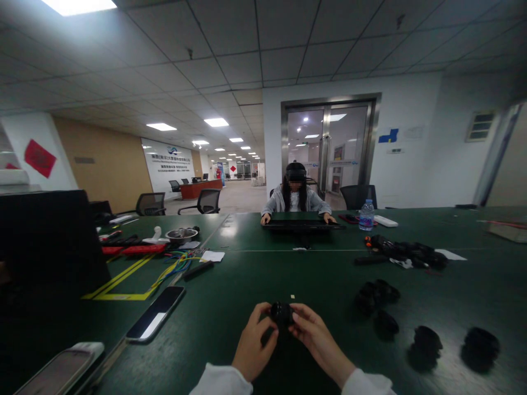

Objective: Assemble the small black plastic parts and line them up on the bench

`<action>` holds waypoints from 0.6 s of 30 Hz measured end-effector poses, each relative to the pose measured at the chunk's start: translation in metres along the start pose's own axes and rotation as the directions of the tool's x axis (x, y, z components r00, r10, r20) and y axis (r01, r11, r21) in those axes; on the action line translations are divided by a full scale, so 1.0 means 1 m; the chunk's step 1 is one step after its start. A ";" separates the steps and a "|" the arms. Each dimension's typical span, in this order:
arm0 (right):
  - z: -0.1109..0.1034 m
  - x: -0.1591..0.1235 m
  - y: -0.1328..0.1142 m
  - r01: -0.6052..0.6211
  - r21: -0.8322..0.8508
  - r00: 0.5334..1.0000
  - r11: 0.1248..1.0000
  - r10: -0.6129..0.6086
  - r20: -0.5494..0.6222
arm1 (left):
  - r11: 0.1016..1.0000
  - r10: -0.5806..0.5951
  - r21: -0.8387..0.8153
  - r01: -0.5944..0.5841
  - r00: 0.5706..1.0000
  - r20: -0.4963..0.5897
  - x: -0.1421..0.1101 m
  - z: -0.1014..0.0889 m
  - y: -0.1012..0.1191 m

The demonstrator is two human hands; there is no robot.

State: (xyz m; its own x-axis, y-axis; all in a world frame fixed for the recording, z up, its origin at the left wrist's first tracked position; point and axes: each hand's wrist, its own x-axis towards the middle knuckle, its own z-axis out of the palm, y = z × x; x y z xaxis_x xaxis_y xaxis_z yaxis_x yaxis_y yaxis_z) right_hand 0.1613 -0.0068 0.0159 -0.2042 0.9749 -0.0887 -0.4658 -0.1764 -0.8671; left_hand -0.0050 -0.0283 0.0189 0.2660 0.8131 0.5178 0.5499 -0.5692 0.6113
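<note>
Between my two hands, above the near middle of the green table, is a small black cylindrical part [281, 312] that looks like a camera lens. My left hand [256, 341] is curled at its left side, with thumb and forefinger bent against it. From the right, my right hand [315, 334] pinches the part between thumb and fingers. To the right, several similar black parts lie on the table: a group [376, 296], a smaller piece [387, 322], a cylinder [427, 343] and another one [481, 346] farther right. Their details are blurred.
Two phones, one dark-screened [156, 315] and one pale-edged [60, 370], lie to the left. Beyond them are coloured wires [175, 269] and a metal bowl [181, 235]. Across the table [247, 274] a person [295, 192] in a headset holds a black panel [302, 225]. A water bottle [366, 215] stands right.
</note>
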 end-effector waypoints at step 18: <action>0.001 -0.001 -0.001 0.025 0.003 0.999 1.000 -0.025 0.046 | 0.994 0.103 -0.028 -0.101 0.993 0.058 -0.002 -0.002 0.001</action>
State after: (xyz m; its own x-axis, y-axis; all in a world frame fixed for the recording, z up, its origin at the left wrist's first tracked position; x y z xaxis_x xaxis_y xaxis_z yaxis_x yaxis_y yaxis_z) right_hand 0.1612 -0.0076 0.0172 -0.2314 0.9719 -0.0443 -0.4734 -0.1522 -0.8676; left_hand -0.0068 -0.0305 0.0196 0.3666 0.7562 0.5420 0.4976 -0.6516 0.5725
